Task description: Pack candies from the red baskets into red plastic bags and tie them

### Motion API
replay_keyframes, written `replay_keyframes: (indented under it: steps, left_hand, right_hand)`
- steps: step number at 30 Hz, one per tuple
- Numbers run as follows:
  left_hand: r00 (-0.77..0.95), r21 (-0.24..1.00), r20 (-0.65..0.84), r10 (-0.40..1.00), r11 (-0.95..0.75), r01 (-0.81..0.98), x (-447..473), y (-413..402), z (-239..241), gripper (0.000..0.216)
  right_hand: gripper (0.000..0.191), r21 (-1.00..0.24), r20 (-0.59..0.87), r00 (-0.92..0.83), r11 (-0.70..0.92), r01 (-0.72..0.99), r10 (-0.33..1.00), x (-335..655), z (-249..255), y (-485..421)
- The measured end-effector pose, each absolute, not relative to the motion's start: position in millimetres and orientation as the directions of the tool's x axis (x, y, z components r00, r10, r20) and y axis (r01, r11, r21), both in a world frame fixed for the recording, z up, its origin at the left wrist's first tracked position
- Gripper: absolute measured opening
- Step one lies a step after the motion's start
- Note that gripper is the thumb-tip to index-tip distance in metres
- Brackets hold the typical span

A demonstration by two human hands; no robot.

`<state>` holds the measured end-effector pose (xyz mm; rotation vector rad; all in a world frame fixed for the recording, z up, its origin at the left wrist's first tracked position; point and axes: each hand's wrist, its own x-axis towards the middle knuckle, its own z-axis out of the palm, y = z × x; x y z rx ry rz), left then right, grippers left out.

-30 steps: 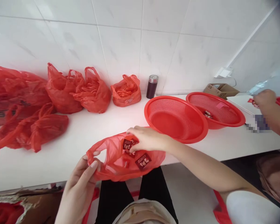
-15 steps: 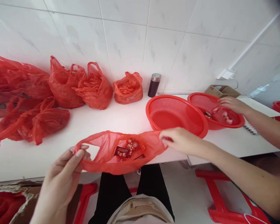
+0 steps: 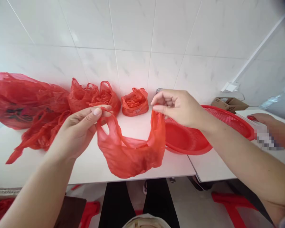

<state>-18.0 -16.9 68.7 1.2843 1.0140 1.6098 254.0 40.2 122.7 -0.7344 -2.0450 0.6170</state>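
Red bag, lower centre, is held up by its handles, pinched in left hand and right hand; dark contents are already inside, the bag untied.

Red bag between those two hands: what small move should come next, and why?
Probably bring together the two handles of the red bag. The left hand holds one and the right hand the other; they stand apart, not tied, and the mouth sags between them, so drawing them inward would likely narrow it.
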Motion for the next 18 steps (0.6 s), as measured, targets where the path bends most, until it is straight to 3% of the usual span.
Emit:
replay_keyframes:
  steps: [5, 9, 14, 18]
  left_hand:
    - [-0.091, 0.907, 0.277, 0.956, -0.292, -0.304, -18, 0, 59, 0.017]
    - [0.032, 0.934, 0.195, 0.98, -0.176, -0.312, -11, 6, 62, 0.019]
    - [0.323, 0.995, 0.055, 0.945, -0.078, 0.059, 3, 13, 71, 0.051]
    - [0.334, 0.912, -0.092, 0.938, -0.055, 0.407, 8, 19, 74, 0.025]
  right_hand:
    - [0.008, -0.66, 0.597, -0.451, 0.725, 0.194, 0.664, 235, 128, 42]
    - [0.004, -0.653, 0.581, -0.485, 0.73, 0.2, 0.653, 220, 129, 43]
    - [0.002, -0.624, 0.522, -0.615, 0.756, 0.197, 0.591, 196, 120, 49]
    - [0.004, -0.624, 0.517, -0.652, 0.766, 0.158, 0.555, 176, 108, 47]
